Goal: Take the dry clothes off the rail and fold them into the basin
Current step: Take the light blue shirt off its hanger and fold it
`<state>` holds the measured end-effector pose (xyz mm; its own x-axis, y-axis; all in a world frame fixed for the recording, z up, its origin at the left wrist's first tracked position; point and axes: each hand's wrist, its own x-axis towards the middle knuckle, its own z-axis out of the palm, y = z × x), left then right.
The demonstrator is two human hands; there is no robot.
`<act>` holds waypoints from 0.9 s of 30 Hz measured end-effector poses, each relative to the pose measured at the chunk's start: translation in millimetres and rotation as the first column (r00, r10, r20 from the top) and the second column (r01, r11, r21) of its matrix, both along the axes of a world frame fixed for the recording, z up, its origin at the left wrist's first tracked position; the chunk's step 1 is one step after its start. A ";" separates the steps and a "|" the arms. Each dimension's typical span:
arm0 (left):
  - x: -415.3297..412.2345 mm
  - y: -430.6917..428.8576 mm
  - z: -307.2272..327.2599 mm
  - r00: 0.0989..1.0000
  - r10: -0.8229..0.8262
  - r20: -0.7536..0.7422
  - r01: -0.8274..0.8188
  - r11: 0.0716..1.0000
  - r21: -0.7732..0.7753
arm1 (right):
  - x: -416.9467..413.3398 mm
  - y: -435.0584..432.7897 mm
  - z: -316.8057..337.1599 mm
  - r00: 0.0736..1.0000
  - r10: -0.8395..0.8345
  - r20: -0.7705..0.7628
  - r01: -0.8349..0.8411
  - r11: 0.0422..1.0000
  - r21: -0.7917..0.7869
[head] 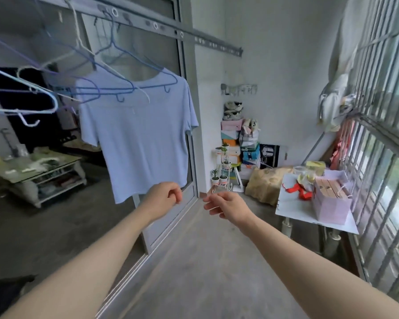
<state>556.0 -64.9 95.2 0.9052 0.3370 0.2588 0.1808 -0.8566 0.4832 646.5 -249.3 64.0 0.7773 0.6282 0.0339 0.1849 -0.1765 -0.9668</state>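
A light blue T-shirt (138, 139) hangs on a blue hanger (134, 56) from the metal rail (161, 28) overhead. Several bare hangers (44, 97) hang to its left. My left hand (165, 195) is raised to the shirt's lower right hem with its fingers curled; no fabric shows between them and the hem hangs straight. My right hand (226, 206) is held out beside it, a little to the right and clear of the shirt, with relaxed fingers and nothing in it. No basin is in view.
A sliding glass door frame (189, 134) stands right behind the shirt. A white table (293, 208) with a pink box (329, 203) is at the right under the window bars (382, 134). Stacked boxes (233, 143) and small plants (224, 171) fill the far corner.
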 end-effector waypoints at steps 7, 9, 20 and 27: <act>33.9 35.6 60.4 0.991 0.011 0.137 -0.012 1.000 0.003 | 37.7 38.5 83.6 0.974 -0.017 0.226 0.021 1.000 -0.017; 51.8 45.6 72.7 0.991 -0.026 0.132 0.017 0.998 0.067 | 53.1 51.3 104.7 0.950 -0.027 0.310 0.047 0.997 -0.058; 174.0 126.5 115.6 0.992 -0.085 0.093 0.062 0.972 0.228 | 176.5 129.6 176.2 0.791 -0.161 0.590 0.322 0.930 -0.178; 232.1 173.9 105.0 1.000 -0.023 0.004 0.020 0.914 0.405 | 239.0 188.0 198.1 0.788 -0.274 0.551 0.378 0.922 -0.082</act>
